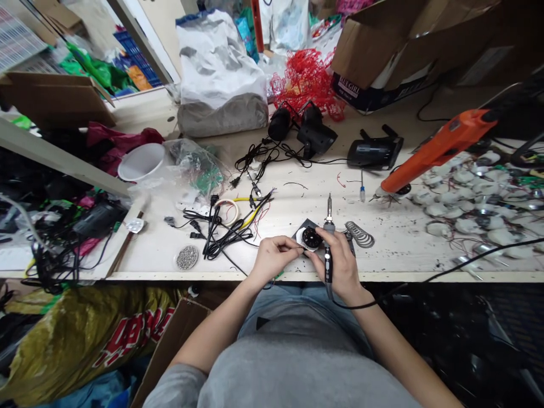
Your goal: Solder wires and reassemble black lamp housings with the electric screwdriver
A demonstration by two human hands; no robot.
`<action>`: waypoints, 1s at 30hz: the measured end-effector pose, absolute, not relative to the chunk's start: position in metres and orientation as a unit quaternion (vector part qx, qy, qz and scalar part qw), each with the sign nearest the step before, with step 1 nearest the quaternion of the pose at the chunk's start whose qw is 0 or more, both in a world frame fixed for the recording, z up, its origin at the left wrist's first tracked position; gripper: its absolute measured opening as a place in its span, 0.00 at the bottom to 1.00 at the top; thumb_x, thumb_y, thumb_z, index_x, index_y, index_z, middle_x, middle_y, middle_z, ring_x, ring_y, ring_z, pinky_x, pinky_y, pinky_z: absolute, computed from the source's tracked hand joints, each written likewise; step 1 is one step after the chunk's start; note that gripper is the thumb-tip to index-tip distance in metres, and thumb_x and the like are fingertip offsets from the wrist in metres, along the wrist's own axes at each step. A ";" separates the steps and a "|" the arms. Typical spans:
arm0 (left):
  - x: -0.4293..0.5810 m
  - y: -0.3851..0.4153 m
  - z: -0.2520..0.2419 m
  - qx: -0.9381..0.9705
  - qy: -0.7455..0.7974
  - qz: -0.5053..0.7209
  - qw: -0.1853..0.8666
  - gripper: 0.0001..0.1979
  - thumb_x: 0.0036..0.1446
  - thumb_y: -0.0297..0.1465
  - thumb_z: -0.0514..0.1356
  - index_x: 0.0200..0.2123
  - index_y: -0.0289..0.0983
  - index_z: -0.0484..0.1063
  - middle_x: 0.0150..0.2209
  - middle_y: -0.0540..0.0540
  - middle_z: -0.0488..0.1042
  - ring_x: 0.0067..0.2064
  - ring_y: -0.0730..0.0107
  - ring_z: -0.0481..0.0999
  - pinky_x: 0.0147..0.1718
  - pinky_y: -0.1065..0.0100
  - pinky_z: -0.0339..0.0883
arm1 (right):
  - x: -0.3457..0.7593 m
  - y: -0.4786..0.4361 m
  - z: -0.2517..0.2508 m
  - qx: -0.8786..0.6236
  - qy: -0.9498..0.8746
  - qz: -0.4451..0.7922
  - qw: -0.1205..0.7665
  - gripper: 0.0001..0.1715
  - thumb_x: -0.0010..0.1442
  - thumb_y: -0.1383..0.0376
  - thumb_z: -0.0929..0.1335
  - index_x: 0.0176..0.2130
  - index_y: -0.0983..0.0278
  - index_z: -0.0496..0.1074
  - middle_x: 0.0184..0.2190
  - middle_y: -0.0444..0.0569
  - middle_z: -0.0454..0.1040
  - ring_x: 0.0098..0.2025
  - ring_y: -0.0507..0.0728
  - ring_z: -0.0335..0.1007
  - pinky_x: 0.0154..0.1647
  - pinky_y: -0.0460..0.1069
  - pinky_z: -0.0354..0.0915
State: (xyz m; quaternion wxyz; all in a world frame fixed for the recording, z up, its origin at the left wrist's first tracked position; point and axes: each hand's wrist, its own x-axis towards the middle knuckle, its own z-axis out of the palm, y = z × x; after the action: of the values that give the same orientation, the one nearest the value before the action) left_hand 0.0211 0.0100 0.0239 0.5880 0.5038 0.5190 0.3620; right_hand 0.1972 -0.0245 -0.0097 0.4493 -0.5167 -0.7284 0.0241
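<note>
At the front edge of the bench, my right hand (343,266) is closed around a soldering iron (328,226) whose metal tip points away from me. Its fingertips also rest against a round part (311,238) with a black ring-shaped face and a white body. My left hand (276,259) pinches at the near-left side of that part; what lies between the fingertips is too small to make out. Under the part lies a dark flat pad (298,227). A metal wire coil (360,234) is right of the iron. Black cables (221,241) lie left of my left hand.
A dish of small metal pieces (186,257) and a solder-like roll (226,212) are on the left. An orange electric screwdriver (433,150) hangs at right above many white parts (476,204). Black lamp housings (374,153) and a small screwdriver (362,190) lie farther back.
</note>
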 end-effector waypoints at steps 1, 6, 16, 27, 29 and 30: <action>0.022 0.010 0.025 0.503 0.523 0.356 0.589 0.07 0.43 0.34 0.69 0.25 0.36 0.80 0.29 0.46 0.81 0.32 0.66 0.79 0.33 0.68 0.72 | 0.197 -0.024 -0.010 -0.517 -0.728 0.023 0.449 0.29 0.65 0.66 0.69 0.63 0.63 0.62 0.48 0.59 0.71 0.49 0.62 0.74 0.47 0.57 0.75; 0.027 0.011 0.028 0.488 0.554 0.339 0.583 0.08 0.42 0.35 0.68 0.23 0.36 0.78 0.25 0.48 0.79 0.27 0.70 0.74 0.28 0.71 0.66 | 0.197 -0.026 -0.011 -0.518 -0.730 0.021 0.445 0.29 0.65 0.66 0.68 0.64 0.63 0.62 0.50 0.60 0.72 0.49 0.62 0.74 0.47 0.56 0.75; 0.032 0.012 0.025 0.462 0.570 0.355 0.578 0.08 0.38 0.35 0.67 0.19 0.36 0.76 0.22 0.50 0.75 0.26 0.73 0.69 0.28 0.71 0.62 | 0.196 -0.032 -0.005 -0.515 -0.735 0.027 0.442 0.33 0.65 0.67 0.70 0.66 0.62 0.61 0.50 0.59 0.73 0.52 0.63 0.74 0.50 0.56 0.75; 0.031 0.015 0.022 0.462 0.554 0.358 0.593 0.09 0.37 0.35 0.69 0.18 0.36 0.75 0.22 0.49 0.74 0.25 0.75 0.67 0.25 0.72 0.57 | 0.230 -0.085 0.052 -0.484 -0.679 0.142 0.534 0.24 0.68 0.65 0.64 0.62 0.59 0.70 0.35 0.51 0.76 0.35 0.57 0.74 0.34 0.52 0.74; 0.031 0.016 0.022 0.463 0.555 0.356 0.592 0.09 0.37 0.35 0.69 0.18 0.36 0.75 0.21 0.49 0.73 0.25 0.75 0.66 0.25 0.73 0.57 | 0.235 -0.096 0.059 -0.493 -0.664 0.180 0.533 0.21 0.67 0.67 0.65 0.57 0.58 0.75 0.31 0.48 0.75 0.31 0.56 0.73 0.30 0.50 0.72; 0.031 0.016 0.022 0.462 0.556 0.355 0.593 0.09 0.37 0.35 0.69 0.18 0.36 0.75 0.21 0.49 0.73 0.25 0.75 0.66 0.25 0.73 0.57 | 0.236 -0.100 0.060 -0.500 -0.658 0.193 0.529 0.20 0.66 0.69 0.66 0.55 0.58 0.76 0.31 0.48 0.76 0.31 0.55 0.74 0.30 0.50 0.72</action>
State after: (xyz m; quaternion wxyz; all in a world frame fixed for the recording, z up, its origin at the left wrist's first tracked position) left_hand 0.0313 0.0160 0.0217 0.5929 0.4621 0.5555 0.3554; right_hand 0.2364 -0.0999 0.0603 0.5287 -0.5002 -0.6579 0.1933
